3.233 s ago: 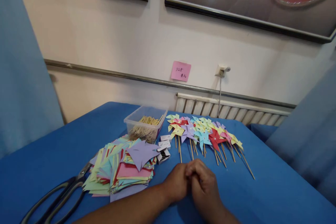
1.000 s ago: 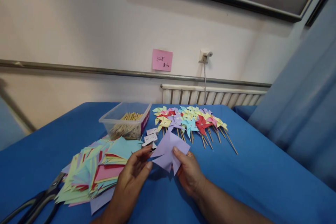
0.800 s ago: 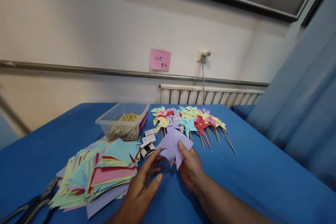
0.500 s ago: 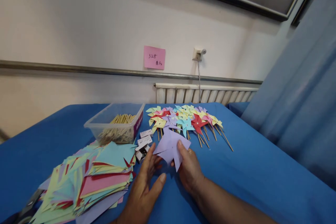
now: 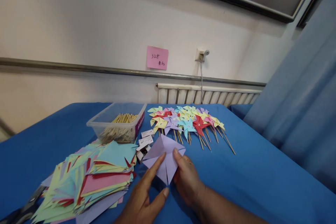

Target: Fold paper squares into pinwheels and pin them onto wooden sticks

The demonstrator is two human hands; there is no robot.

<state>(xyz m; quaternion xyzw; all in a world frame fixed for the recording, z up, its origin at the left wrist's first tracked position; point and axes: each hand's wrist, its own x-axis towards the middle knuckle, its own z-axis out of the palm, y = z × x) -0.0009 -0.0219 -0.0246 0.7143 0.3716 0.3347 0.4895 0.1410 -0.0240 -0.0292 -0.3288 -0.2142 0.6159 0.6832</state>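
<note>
A purple square of paper [image 5: 160,155], slit in from its corners, is held above the blue table. My right hand [image 5: 188,182] pinches its right side, thumb on top and the fingers hidden beneath. My left hand [image 5: 144,192] is open at the paper's lower left. Its index finger lies over the paper's face, while the thumb stands apart near the bottom corner; the other fingers are mostly hidden. Just behind the paper are small white boxes [image 5: 146,141], one of them open with dark bits inside.
Finished paper pinwheels [image 5: 187,125] on sticks lie at the back. A clear plastic tub [image 5: 97,126] of wooden sticks stands left of them. Nearer is a heap of coloured paper squares [image 5: 105,185], with scissors [image 5: 30,203] at its left. A blue curtain [image 5: 296,112] hangs at right.
The purple paper has turned and tipped to lie flatter, moving slightly left. My left index finger has come onto its face. My right hand has kept its pinch.
</note>
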